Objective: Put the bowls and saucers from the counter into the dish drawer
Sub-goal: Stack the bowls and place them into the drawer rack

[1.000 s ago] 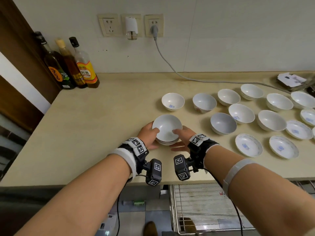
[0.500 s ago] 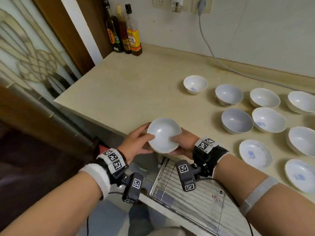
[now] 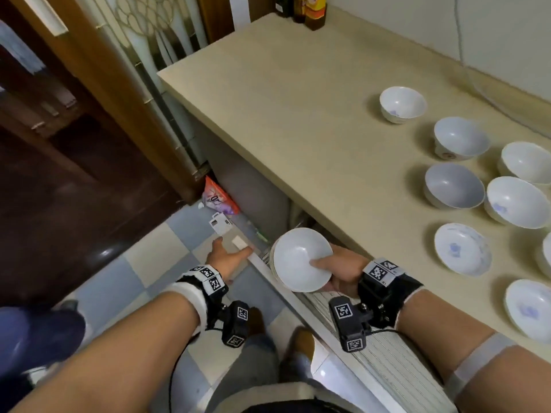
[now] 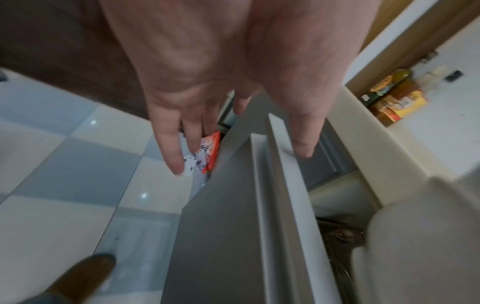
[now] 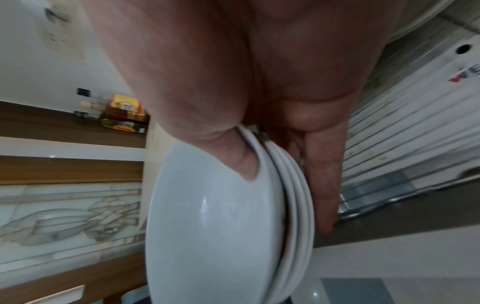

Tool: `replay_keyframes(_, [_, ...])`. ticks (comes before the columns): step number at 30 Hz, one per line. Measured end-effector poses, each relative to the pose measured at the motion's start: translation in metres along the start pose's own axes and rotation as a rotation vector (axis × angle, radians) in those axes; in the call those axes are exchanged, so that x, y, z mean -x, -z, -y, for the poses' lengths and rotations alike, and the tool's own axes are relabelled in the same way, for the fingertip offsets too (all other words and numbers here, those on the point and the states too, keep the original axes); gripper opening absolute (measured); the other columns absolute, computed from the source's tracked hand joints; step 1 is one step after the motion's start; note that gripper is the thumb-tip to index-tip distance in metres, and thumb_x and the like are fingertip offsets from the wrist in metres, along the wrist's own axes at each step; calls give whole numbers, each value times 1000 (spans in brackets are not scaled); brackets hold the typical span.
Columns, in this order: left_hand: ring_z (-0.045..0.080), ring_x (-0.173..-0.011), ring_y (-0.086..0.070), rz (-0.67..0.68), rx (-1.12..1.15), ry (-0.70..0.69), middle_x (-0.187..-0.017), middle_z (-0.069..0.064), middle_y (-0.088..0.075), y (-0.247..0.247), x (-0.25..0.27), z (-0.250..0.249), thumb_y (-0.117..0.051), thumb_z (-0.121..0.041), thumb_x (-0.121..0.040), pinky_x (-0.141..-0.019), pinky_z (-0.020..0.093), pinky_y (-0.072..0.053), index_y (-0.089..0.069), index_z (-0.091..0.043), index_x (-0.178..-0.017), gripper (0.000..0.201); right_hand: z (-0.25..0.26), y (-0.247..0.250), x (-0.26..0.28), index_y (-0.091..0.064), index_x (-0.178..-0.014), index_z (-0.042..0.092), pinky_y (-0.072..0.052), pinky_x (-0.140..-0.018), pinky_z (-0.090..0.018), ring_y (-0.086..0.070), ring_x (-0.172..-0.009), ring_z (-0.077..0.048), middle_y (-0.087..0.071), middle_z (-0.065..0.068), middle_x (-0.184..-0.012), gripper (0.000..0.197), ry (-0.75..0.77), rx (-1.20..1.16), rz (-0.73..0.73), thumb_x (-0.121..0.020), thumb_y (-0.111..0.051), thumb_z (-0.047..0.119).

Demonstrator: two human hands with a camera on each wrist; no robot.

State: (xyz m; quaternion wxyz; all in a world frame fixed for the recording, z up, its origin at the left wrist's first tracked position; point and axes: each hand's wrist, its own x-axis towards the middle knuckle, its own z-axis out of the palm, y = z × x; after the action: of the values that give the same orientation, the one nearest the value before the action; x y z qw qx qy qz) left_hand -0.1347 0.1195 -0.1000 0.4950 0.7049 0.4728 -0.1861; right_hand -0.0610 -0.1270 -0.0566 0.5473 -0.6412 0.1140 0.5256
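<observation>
Carrying a stack of bowls [image 3: 301, 259] down from the surface [image 3: 298, 114] toward the dish drawer [image 3: 372, 347] looks to be the step in hand, and most of the task remains: several bowls [image 3: 454, 184] and saucers [image 3: 462, 248] are spread over the surface, on the far side of it from the drawer.

The right hand [image 3: 340, 271] grips the stack, thumb hooked inside the top bowl and fingers [image 5: 324, 185] laid along the outside of the lowest one; the right wrist view shows about three rims nested. The stack is tilted on edge, just above the wire rack at the end of the drawer farthest from the person.

The left hand [image 3: 228, 257] is spread and holds nothing, fingers [image 4: 168, 148] straight, reaching for the grey front panel [image 4: 233, 216] of the drawer. Whether it touches the panel yet cannot be told.

The next move, as I judge it, calls for the left hand to steady or pull the drawer front while the right levels the stack and sets it on the rack. Tilted as it is, the top bowl could slide off, so the thumb must keep its hold until the stack sits flat.
</observation>
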Motion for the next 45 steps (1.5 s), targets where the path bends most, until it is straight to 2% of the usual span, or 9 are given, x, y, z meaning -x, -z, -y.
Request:
replay_keyframes(6, [33,-80,-74,172,367,53,-113,13,-70,-20,6,1,-58,-25,-95,-75,43,-61,-51,-12,-129,37,-42,20,-49,-46,-127,5,-58,-85,-58,-59,-112,-46,-60,-22,-113,39,-192,-120,-218,-91,-59,-1])
replay_keyframes(11, [36,-81,-74,167,350,53,-98,18,-71,-17,10,0,-59,-20,-95,-83,49,-60,-52,-12,-101,12,-75,33,-120,-48,-127,1,-53,-93,-58,-64,-111,-44,-59,-24,-130,43,-320,93,-280,-88,-64,9])
replay_keyframes(14, [38,-87,-76,212,343,64,-109,23,-70,-11,7,2,-61,-20,-94,-81,50,-61,-47,-8,-120,32,-74,27,-138,-49,-121,9,-55,-73,-43,-64,-94,-34,-59,-21,-121,27,-335,224,-243,-96,-57,13])
replay_keyframes(16, [36,-85,-77,218,341,74,-112,23,-69,-8,3,6,-63,-21,-92,-78,49,-62,-42,-9,-129,44,-80,25,-152,-51,-128,7,-57,-79,-46,-65,-94,-35,-61,-19,-114,34,-333,323,-206,-95,-58,15])
replay_keyframes(22, [34,-83,-77,172,351,89,-106,20,-70,-5,2,14,-65,-19,-89,-77,51,-62,-41,-14,-129,47,-84,11,-181,-41,-143,12,-44,-54,-28,-56,-65,-22,-59,-12,-98,50,-312,513,-164,-96,-57,18])
replay_keyframes(26, [33,-83,-77,158,350,87,-106,18,-70,-4,3,16,-66,-20,-89,-78,51,-62,-41,-16,-129,48,-86,8,-195,-42,-143,12,-50,-67,-32,-57,-70,-23,-61,-10,-92,50,-311,503,-157,-96,-57,20])
replay_keyframes(32, [30,-81,-78,152,358,95,-101,15,-72,-3,5,18,-67,-21,-89,-78,49,-62,-41,-17,-131,49,-85,3,-206,-38,-146,17,-51,-97,-58,-61,-109,-46,-59,-19,-116,58,-273,326,-129,-93,-60,21])
replay_keyframes(41, [29,-84,-78,168,354,99,-114,16,-67,-2,9,18,-67,-23,-89,-76,47,-63,-40,-20,-133,51,-86,-3,-196,-43,-135,12,-51,-68,-41,-59,-77,-33,-61,-17,-98,46,-340,87,-116,-93,-59,18])
replay_keyframes(45, [28,-84,-78,179,354,98,-114,16,-67,-2,12,17,-66,-24,-90,-73,44,-64,-40,-21,-133,50,-84,-1,-191,-42,-141,18,-51,-63,-40,-60,-79,-33,-54,-18,-116,52,-292,91,-138,-92,-58,15])
